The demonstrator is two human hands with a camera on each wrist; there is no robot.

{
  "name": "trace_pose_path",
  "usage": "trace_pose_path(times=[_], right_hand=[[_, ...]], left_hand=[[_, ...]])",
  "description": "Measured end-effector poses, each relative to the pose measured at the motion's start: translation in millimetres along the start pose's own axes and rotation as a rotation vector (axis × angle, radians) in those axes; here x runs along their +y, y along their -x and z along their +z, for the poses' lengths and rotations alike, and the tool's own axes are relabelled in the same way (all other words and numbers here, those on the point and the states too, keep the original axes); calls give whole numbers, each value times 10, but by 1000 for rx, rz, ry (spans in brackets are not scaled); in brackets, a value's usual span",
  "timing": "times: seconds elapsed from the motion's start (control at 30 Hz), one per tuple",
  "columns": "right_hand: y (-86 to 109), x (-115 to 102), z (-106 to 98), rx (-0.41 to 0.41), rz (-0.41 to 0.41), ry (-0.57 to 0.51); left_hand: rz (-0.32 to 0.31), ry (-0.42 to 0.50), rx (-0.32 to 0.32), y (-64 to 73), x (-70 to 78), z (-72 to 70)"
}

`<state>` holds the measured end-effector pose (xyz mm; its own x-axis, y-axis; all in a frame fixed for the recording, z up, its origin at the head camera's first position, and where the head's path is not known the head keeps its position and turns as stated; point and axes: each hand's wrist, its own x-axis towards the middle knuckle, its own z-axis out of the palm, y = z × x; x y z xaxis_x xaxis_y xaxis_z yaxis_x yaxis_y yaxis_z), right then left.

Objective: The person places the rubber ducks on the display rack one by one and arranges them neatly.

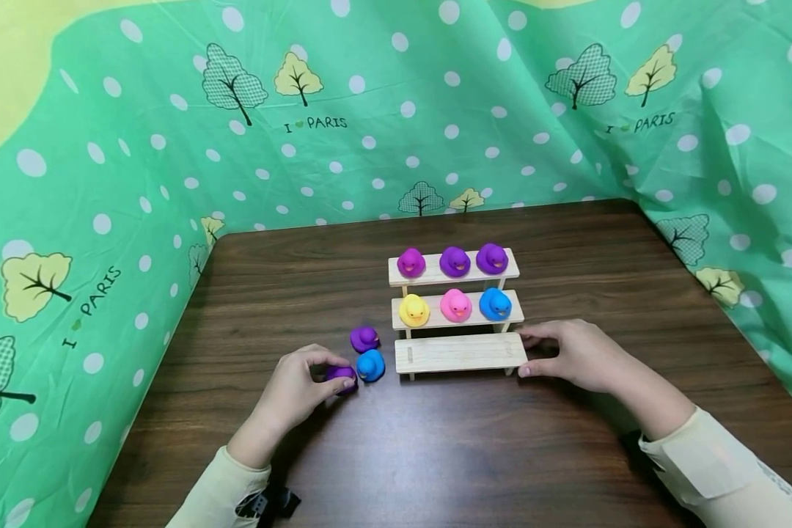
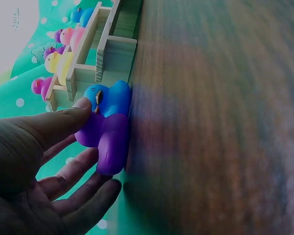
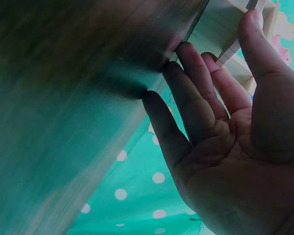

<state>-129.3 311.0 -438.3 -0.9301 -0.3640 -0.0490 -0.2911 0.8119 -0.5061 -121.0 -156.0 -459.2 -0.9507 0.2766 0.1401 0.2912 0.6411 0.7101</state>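
Head alone pairs purp. duck [image 1: 339, 375] w/ R hand [image 1: 577, 357].

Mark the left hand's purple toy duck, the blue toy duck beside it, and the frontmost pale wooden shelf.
Purple toy duck [image 2: 112, 143], left wrist view: body.
Blue toy duck [image 2: 114, 100], left wrist view: body.
Frontmost pale wooden shelf [image 1: 460, 353], head view: top.

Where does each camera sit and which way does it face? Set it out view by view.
Head: on the person's head, facing forward and down at the table, wooden stand and green cloth; left hand, right hand and sleeves show.
Left wrist: on that wrist, facing a purple duck and a blue duck beyond; thumb and fingers show.
Right wrist: on that wrist, facing the table and wooden stand; palm and fingers show.
Shared: head and left wrist both show the purple duck that the left hand pinches.
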Motion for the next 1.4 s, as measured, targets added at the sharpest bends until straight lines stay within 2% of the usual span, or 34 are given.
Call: trace_pose_path(times=[0.2,0.43,0.77,1.23,1.4], right_hand=[[-3,-11,-9,-3,1,-1],[4,-15,-10,-6,3,-5],[3,-1,-6,-5,3,-3],[-1,-10,-4,-11,21,-6],[3,-9,-5,-10,22,-5]], left_hand=[[-13,-18,-12,24,10,2],[14,-38,6,57,53,25],[13,21,14,47,39,61],[92,-34,114,61,44,5],[123,25,119,60,126,-34]])
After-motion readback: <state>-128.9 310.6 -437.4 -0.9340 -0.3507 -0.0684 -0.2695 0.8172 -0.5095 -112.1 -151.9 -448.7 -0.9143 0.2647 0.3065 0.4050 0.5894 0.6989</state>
